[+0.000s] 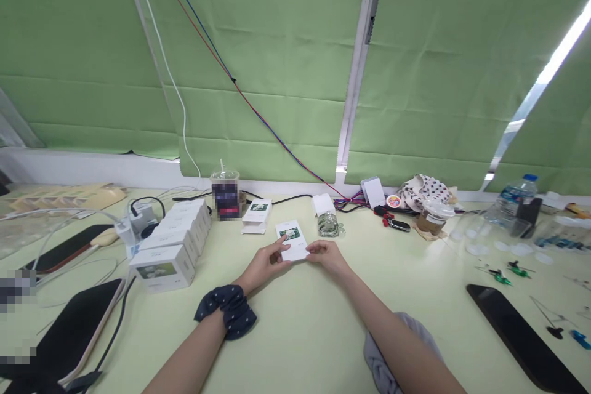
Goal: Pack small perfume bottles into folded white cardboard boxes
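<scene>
Head view: both hands on one small white box (299, 251), front and center on the pale table (305, 345). Left hand (270, 258) clamped on the box's left side, fingers over the printed face, thumb at the near edge. Right hand (329, 257) has fingertips at the near right corner; can't tell if they pinch it or just touch. Hands well apart, box between them. Box lies tilted or flat, can't tell; green-and-white picture faces up.

Around it: opened white carton (258, 210) behind and to the left; coiled clear-green item (329, 226) behind and to the right, just in front of another white carton (323, 203). Row of white boxes (161, 268) at left, beside a dark-screened tablet (83, 320). Drink cup (225, 198) near the wall. Pliers (398, 225), lidded brown cup (434, 218) and dotted cloth (425, 189) off to the right. Dark slab (521, 332) near right. Dark scrunchie (227, 312) on left wrist.
</scene>
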